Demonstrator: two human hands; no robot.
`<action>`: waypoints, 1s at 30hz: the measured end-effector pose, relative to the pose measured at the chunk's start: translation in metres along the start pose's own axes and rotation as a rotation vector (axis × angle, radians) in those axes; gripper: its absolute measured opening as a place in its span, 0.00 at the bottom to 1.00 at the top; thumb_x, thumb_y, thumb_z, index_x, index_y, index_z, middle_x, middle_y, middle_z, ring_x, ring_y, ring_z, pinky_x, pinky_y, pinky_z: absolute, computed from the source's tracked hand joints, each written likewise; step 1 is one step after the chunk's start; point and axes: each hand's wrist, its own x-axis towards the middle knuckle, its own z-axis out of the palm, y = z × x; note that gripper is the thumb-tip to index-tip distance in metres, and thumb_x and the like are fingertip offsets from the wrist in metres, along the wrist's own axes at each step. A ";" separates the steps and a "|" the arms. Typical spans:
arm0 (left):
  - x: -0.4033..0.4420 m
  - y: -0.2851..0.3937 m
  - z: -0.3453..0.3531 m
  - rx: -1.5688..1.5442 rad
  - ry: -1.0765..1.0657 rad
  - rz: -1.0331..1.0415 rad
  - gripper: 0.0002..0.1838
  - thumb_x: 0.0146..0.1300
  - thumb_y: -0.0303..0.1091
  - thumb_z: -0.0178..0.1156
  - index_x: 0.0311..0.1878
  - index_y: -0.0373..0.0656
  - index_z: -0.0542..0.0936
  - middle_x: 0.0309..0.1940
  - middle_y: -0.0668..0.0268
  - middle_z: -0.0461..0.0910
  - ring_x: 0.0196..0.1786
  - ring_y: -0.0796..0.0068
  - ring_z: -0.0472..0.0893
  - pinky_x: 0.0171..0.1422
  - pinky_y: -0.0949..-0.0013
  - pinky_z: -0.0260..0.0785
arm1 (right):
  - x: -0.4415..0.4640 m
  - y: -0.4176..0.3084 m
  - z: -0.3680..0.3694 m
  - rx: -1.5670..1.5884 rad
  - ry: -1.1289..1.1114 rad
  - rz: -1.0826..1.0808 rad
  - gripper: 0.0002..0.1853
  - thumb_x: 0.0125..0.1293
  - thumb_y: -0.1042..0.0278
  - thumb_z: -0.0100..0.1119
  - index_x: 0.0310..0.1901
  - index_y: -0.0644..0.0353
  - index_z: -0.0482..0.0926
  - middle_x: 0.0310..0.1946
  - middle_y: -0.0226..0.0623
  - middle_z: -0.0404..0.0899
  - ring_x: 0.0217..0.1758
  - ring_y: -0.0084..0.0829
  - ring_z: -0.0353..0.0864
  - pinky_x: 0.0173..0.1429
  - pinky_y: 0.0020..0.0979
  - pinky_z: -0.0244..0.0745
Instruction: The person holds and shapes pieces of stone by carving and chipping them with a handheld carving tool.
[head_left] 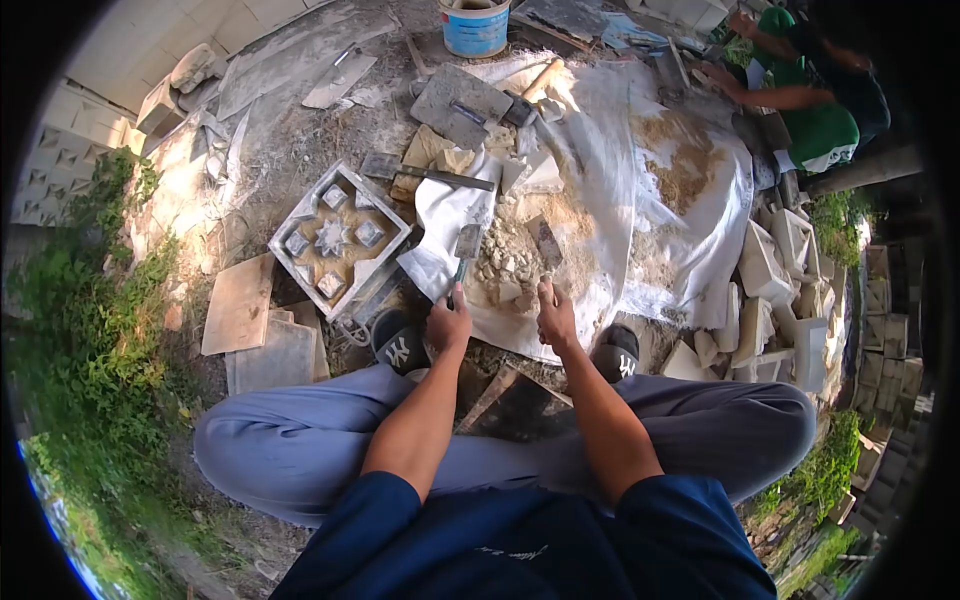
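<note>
- While the left grip [449, 321] is wrapped round one trowel [468, 242], the right grip [555, 316] clasps another trowel [544, 241], both blades toward 12 o'clock.
- Rubble [503, 258] lies between: 1 o'clock from the left, 11 from the right, neither clearly nearer.

Between the tools [468, 243] in both hands [449, 323], a gap runs toward twelve o'clock over rubble [504, 264] until stone pieces [538, 174] obstruct it. The sheet [607, 232] offers low passage at two; a tray [374, 266] stands at ten, shoes [616, 352] at eight and four.

The dirt ground [295, 145] carries a white sheet [610, 170] across the centre, a blue bucket [475, 35] at top centre and pale blocks [770, 262] at right.
</note>
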 end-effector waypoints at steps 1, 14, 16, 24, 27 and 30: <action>-0.001 0.000 0.000 -0.005 -0.004 -0.023 0.36 0.63 0.69 0.45 0.47 0.44 0.83 0.40 0.47 0.83 0.45 0.43 0.81 0.50 0.46 0.72 | 0.008 0.016 0.008 -0.125 0.037 -0.080 0.29 0.69 0.45 0.53 0.62 0.59 0.71 0.13 0.28 0.66 0.09 0.23 0.64 0.13 0.29 0.60; 0.008 -0.011 0.002 -0.057 -0.053 0.031 0.35 0.64 0.67 0.45 0.49 0.44 0.83 0.41 0.47 0.83 0.47 0.41 0.80 0.52 0.46 0.71 | 0.059 -0.020 -0.008 -0.380 0.115 -0.232 0.28 0.65 0.46 0.58 0.57 0.60 0.77 0.40 0.53 0.83 0.47 0.42 0.83 0.51 0.36 0.75; 0.007 -0.008 0.001 -0.031 -0.041 -0.025 0.34 0.64 0.67 0.46 0.49 0.46 0.83 0.41 0.48 0.83 0.47 0.42 0.80 0.51 0.46 0.71 | 0.051 -0.005 -0.001 -0.467 0.072 -0.308 0.27 0.64 0.46 0.58 0.56 0.60 0.78 0.40 0.54 0.83 0.46 0.42 0.84 0.52 0.37 0.74; 0.006 -0.010 0.001 -0.091 -0.040 -0.020 0.34 0.63 0.68 0.46 0.48 0.46 0.84 0.39 0.48 0.83 0.46 0.43 0.81 0.50 0.47 0.72 | 0.031 -0.042 -0.009 -0.636 0.221 -0.363 0.26 0.63 0.43 0.57 0.58 0.48 0.77 0.42 0.52 0.82 0.49 0.54 0.80 0.53 0.46 0.74; 0.006 -0.010 0.001 -0.095 -0.034 -0.005 0.34 0.63 0.68 0.46 0.47 0.45 0.84 0.39 0.48 0.83 0.46 0.42 0.81 0.50 0.47 0.72 | 0.041 -0.061 -0.011 -0.724 0.220 -0.341 0.26 0.61 0.42 0.59 0.58 0.42 0.77 0.43 0.48 0.83 0.48 0.51 0.81 0.52 0.46 0.75; 0.008 -0.011 0.000 -0.086 -0.017 0.001 0.35 0.63 0.68 0.46 0.47 0.44 0.84 0.39 0.48 0.83 0.46 0.42 0.80 0.50 0.47 0.72 | 0.046 -0.062 -0.005 -0.759 0.203 -0.297 0.25 0.61 0.43 0.58 0.59 0.40 0.77 0.44 0.48 0.83 0.49 0.51 0.81 0.53 0.45 0.75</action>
